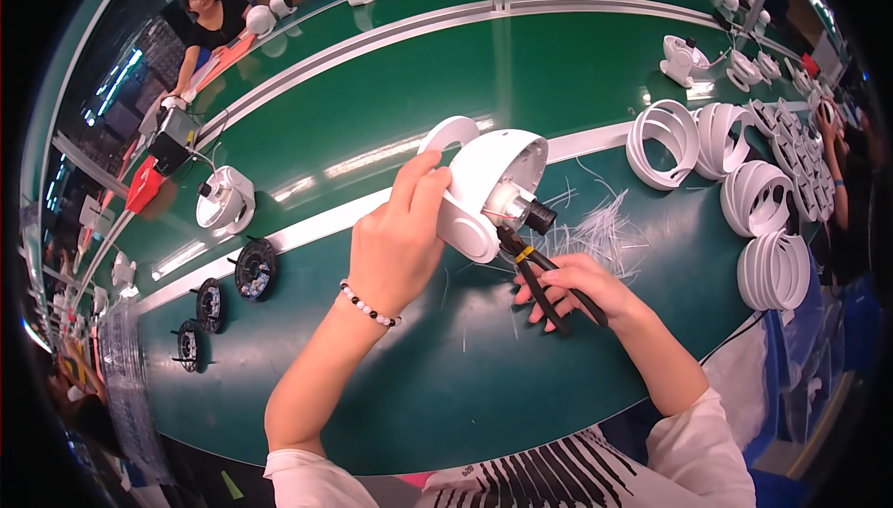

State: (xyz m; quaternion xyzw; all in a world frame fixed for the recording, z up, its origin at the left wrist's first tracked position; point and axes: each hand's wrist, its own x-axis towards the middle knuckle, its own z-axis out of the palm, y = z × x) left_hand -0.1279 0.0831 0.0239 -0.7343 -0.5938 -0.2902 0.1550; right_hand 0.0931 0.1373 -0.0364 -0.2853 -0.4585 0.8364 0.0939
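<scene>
My left hand (398, 243) grips a white camera housing (491, 166) by its bracket side, holding it tilted above the green bench. A black lens barrel (540, 218) sticks out of the open housing, with thin wires beside it. My right hand (595, 287) is closed around black-handled cutting pliers (526, 255) with a yellow band. Their jaws reach into the housing just below the lens; what lies between them is too small to make out. Behind the pliers, a heap of thin clear plastic offcuts (605, 229) is scattered on the bench.
Stacked white rings (774, 271) stand at the right. Several round black parts (255, 269) lie at the left. Past a metal rail, another white camera unit (225, 199) sits on the green conveyor (577, 61). Co-workers are at the far left and right edge.
</scene>
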